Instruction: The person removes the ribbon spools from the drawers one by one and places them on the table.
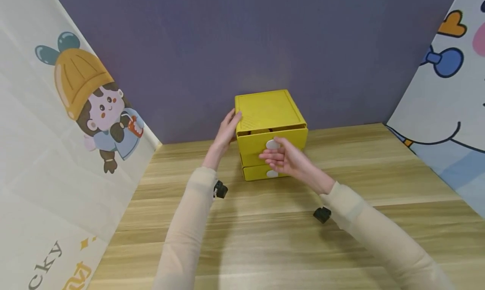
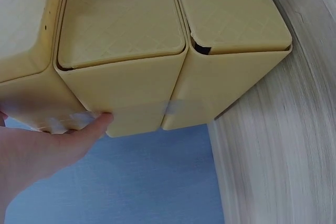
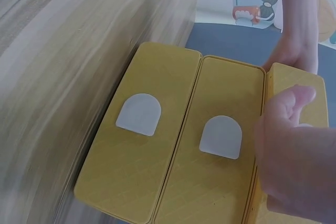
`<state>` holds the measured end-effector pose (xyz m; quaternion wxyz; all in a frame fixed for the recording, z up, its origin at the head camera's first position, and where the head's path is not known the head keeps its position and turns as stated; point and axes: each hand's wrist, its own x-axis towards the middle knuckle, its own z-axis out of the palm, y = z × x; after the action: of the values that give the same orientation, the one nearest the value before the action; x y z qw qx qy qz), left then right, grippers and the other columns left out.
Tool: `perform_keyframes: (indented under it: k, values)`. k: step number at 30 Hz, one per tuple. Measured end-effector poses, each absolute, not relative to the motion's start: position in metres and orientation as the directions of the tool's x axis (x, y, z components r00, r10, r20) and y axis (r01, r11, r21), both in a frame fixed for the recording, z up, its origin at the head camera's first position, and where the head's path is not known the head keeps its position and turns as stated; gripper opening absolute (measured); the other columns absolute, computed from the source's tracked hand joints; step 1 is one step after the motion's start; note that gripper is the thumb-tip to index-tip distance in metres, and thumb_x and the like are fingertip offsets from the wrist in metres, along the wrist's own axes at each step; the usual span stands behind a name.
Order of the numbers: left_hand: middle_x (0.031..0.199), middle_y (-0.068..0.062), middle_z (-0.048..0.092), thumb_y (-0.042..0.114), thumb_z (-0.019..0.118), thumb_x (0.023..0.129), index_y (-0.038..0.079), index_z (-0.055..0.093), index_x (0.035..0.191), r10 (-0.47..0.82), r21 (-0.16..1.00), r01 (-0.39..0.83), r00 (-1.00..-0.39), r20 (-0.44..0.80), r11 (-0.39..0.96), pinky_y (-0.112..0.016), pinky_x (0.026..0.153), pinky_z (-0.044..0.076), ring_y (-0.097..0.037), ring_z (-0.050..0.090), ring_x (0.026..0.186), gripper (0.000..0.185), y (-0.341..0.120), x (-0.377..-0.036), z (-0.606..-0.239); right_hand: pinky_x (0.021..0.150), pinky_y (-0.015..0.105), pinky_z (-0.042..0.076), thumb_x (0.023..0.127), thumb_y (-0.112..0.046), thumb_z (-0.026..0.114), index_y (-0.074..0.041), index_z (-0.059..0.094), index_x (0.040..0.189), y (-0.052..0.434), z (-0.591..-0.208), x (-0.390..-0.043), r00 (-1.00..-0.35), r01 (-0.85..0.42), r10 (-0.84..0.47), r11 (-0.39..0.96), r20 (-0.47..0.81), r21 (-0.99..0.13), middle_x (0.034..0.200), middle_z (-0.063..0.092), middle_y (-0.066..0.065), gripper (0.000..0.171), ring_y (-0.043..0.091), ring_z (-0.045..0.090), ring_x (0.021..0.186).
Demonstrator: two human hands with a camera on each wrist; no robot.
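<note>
A yellow three-drawer box [image 1: 269, 109] stands against the back wall. Its top drawer [image 1: 251, 145] juts slightly forward, leaving a dark gap under the lid; the middle drawer [image 3: 210, 93] and bottom drawer [image 3: 131, 166] sit flush. My left hand [image 1: 226, 130] rests along the box's left side, with fingers laid against the wall of the box in the left wrist view. In front of the top drawer is my right hand [image 1: 289, 157], thumb at the white rounded tab [image 1: 272, 144] and the other fingers loosely extended below it.
The box stands on a wood-grain table [image 1: 265, 231], with a purple-grey wall [image 1: 265, 37] behind. White panels with cartoon prints, a left panel [image 1: 30, 113] and a right panel [image 1: 447, 109], flank the table. Clear tape [image 2: 152, 108] runs across the box's side.
</note>
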<state>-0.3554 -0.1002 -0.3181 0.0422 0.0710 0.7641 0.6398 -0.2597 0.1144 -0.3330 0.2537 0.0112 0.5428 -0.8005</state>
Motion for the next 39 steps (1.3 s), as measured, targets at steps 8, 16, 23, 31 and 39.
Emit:
perform_keyframes:
  k: [8, 16, 23, 31, 39]
  values:
    - [0.167, -0.002, 0.02, 0.058, 0.045, 0.1, 0.025, 0.016, 0.161, 0.164, 0.982, 0.054, -0.986, 0.024, 0.183, -0.048, 0.123, 0.028, -0.025, 0.023, 0.153, 0.075, -0.1, -0.356, -0.318, 0.075, 0.018, 0.053, 0.105, -0.048, 0.037, 0.0, 0.048, 0.129, 0.118, -0.336, -0.248, -0.867, 0.406, -0.414, -0.259, -0.279, -0.877, 0.099, 0.073, 0.0, 0.054, 0.008, 0.063, 0.084]
    - [0.167, -0.002, 0.02, 0.058, 0.045, 0.1, 0.024, 0.016, 0.161, 0.16, 0.985, 0.041, -0.987, 0.014, 0.166, -0.05, 0.118, 0.036, -0.026, 0.026, 0.152, 0.075, -0.1, -0.355, -0.319, 0.077, 0.018, 0.054, 0.106, -0.047, 0.036, 0.002, 0.046, 0.131, 0.12, -0.336, -0.237, -0.866, 0.395, -0.418, -0.239, -0.273, -0.887, 0.099, 0.074, 0.0, 0.056, 0.009, 0.065, 0.084]
    - [0.166, -0.003, 0.022, 0.056, 0.045, 0.1, 0.023, 0.016, 0.161, 0.163, 0.988, 0.048, -0.986, 0.024, 0.149, -0.051, 0.113, 0.042, -0.026, 0.031, 0.15, 0.075, -0.099, -0.356, -0.319, 0.074, 0.016, 0.053, 0.106, -0.046, 0.035, 0.002, 0.046, 0.131, 0.123, -0.334, -0.227, -0.858, 0.397, -0.435, -0.224, -0.273, -0.89, 0.098, 0.074, -0.001, 0.055, 0.008, 0.065, 0.081]
    - [0.167, -0.002, 0.021, 0.056, 0.046, 0.1, 0.024, 0.016, 0.161, 0.167, 0.989, 0.038, -0.986, 0.014, 0.145, -0.051, 0.113, 0.042, -0.026, 0.03, 0.15, 0.075, -0.098, -0.356, -0.319, 0.074, 0.017, 0.053, 0.106, -0.046, 0.036, 0.002, 0.046, 0.131, 0.126, -0.335, -0.219, -0.851, 0.387, -0.461, -0.223, -0.253, -0.895, 0.101, 0.074, -0.001, 0.055, 0.007, 0.065, 0.084]
    - [0.166, -0.003, 0.022, 0.054, 0.047, 0.1, 0.023, 0.017, 0.161, 0.166, 0.991, 0.036, -0.986, 0.015, 0.125, -0.052, 0.112, 0.042, -0.026, 0.032, 0.149, 0.074, -0.098, -0.357, -0.32, 0.076, 0.017, 0.054, 0.106, -0.044, 0.038, 0.004, 0.046, 0.132, 0.127, -0.336, -0.213, -0.849, 0.393, -0.462, -0.226, -0.258, -0.891, 0.1, 0.075, 0.001, 0.056, 0.007, 0.066, 0.084]
